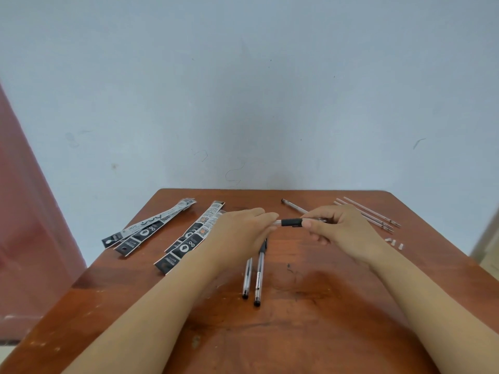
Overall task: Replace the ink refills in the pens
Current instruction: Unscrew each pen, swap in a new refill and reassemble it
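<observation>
Both hands hold one pen (pixel 291 222) level above the middle of the wooden table (pixel 297 333). Its black grip section shows between them. My left hand (pixel 243 230) pinches the clear end on the left, and my right hand (pixel 340 228) grips the barrel on the right. Two clear pens with black ends (pixel 255 276) lie side by side on the table below my left hand. Another pen (pixel 293 206) lies behind the hands. A few thin refills (pixel 370 213) lie at the far right.
Several black-and-white refill packets (pixel 151 228) lie on the table's left half, and more packets (pixel 189 238) lie partly under my left wrist. Small white caps (pixel 394 242) sit near the right edge. A pale wall stands right behind the table.
</observation>
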Demonstrator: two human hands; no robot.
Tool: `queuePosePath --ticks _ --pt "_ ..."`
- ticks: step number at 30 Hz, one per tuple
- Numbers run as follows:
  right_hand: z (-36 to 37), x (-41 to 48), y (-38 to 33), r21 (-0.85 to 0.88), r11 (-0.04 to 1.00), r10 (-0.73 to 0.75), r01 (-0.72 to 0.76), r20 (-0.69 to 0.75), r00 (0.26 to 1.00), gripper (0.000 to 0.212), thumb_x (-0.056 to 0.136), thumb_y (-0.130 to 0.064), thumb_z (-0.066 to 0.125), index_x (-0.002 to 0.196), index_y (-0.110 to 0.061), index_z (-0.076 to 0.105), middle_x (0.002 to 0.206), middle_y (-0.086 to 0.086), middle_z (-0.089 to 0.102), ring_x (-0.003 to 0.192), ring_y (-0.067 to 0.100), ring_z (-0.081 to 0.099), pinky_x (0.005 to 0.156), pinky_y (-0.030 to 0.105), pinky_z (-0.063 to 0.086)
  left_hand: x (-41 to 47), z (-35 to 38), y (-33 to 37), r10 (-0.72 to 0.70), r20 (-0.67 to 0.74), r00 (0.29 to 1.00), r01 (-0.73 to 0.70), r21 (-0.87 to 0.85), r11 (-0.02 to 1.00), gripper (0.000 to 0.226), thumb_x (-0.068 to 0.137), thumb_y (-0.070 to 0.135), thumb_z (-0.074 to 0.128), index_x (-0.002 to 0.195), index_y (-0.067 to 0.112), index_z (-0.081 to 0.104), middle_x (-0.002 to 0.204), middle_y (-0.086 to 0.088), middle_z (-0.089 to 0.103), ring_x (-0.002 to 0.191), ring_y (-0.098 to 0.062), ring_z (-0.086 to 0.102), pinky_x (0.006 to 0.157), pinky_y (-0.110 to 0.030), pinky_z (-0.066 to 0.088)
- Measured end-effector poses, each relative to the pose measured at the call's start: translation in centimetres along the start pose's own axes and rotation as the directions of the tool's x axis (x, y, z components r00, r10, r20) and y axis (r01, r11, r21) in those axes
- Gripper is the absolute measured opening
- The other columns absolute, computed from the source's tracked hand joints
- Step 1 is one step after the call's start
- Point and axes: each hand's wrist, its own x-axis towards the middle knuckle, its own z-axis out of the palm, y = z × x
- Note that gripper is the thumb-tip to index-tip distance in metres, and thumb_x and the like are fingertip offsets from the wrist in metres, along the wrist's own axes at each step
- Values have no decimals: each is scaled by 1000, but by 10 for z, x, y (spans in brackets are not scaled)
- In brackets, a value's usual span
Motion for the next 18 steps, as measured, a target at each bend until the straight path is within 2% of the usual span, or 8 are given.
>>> queuePosePath --ticks 3,7,12,14,16,18 --pt "-2 0 -1 -32 999 -22 22 13 1000 22 83 -12 64 69 -29 68 45 -9 57 43 0 47 47 10 39 1 -4 0 16 24 1000 -15 -19 1000 47 89 38 27 93 10 65 64 0 59 49 -18 54 40 -31 45" --pt "-11 2 1 -50 998 -32 32 6 999 25 83 -12 64 66 -31 68 43 -9 55 43 1 43 46 11 37 6 -7 2 -45 135 990 53 -56 997 35 96 33 32 111 14 57 81 1 57 71 -17 52 65 -32 45" --pt "-15 2 0 -80 996 -43 46 29 999 21 82 -11 65 66 -25 70 43 -9 53 43 2 42 46 11 34 9 -8 9 -89 212 973 115 -114 987 31 96 30 34 105 13 58 84 -1 61 75 -17 52 71 -32 45" --pt "-38 1 5 -12 1000 5 -6 -133 991 18 78 -15 68 62 -21 72 49 -10 56 52 7 46 50 18 37 5 -15 -4 -204 229 952 235 -115 965 28 95 28 37 104 15 60 90 1 64 80 -16 56 73 -31 45" --pt "-63 0 13 85 996 63 -39 -310 949 13 73 -23 70 61 -22 72 46 -11 52 54 14 43 53 25 31 -2 -26 -20 -369 139 919 390 -182 903 23 94 26 41 97 18 62 87 2 66 79 -16 59 71 -31 44" --pt "-69 1 20 0 997 77 -81 -305 949 19 80 -16 67 62 -22 72 52 -15 55 51 8 44 52 23 36 -4 -29 -25 -431 29 902 417 -318 852 16 92 23 47 89 23 62 77 7 63 73 -12 58 67 -29 43"
